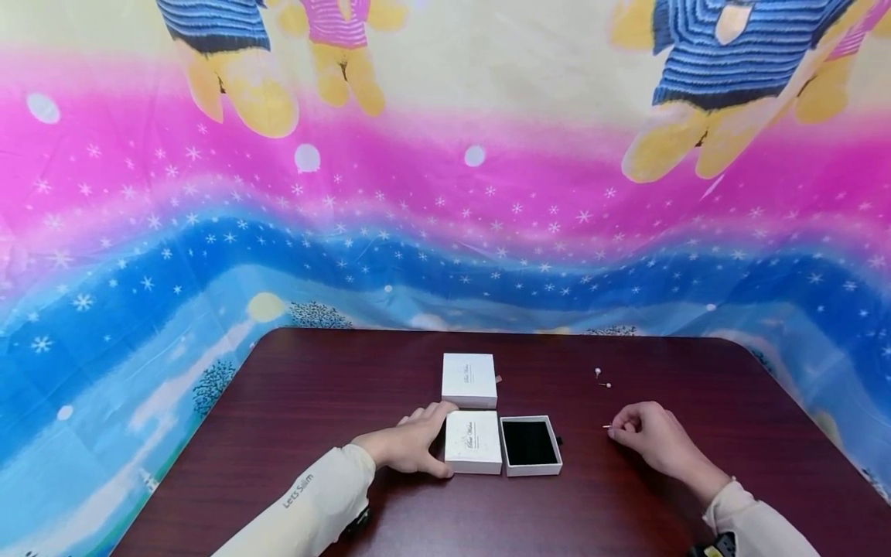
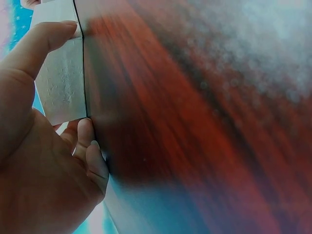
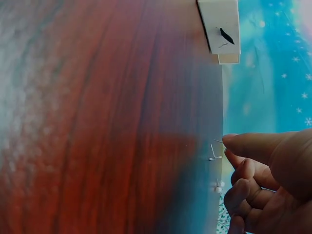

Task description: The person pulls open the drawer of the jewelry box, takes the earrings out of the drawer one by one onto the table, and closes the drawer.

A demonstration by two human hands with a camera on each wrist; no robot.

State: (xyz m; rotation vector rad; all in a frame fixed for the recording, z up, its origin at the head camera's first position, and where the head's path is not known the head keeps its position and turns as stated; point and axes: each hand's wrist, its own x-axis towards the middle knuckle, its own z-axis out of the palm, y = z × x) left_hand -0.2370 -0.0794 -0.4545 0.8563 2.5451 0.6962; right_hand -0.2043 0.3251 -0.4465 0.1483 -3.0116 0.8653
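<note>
My left hand (image 1: 411, 445) grips the near white box sleeve (image 1: 473, 439), which has printed lettering on top. In the left wrist view, its thumb lies against one side of the sleeve and fingers are at another. Right beside the sleeve sits an open white box tray (image 1: 530, 469) with a black insert (image 1: 530, 442) and a small dark pull tab. Off to the right, my right hand (image 1: 657, 437) pinches a stud earring (image 1: 606, 426) between thumb and forefinger; only its thin post shows. Two white-headed stud earrings (image 1: 597, 371) lie on the table beyond that hand.
Behind the sleeve stands a second white box (image 1: 469, 377), closed, with a small brownish tab on its right. Everything rests on a dark red-brown wooden table (image 1: 334, 371). A colourful printed cloth (image 1: 445, 193) hangs at the table's far edge and sides.
</note>
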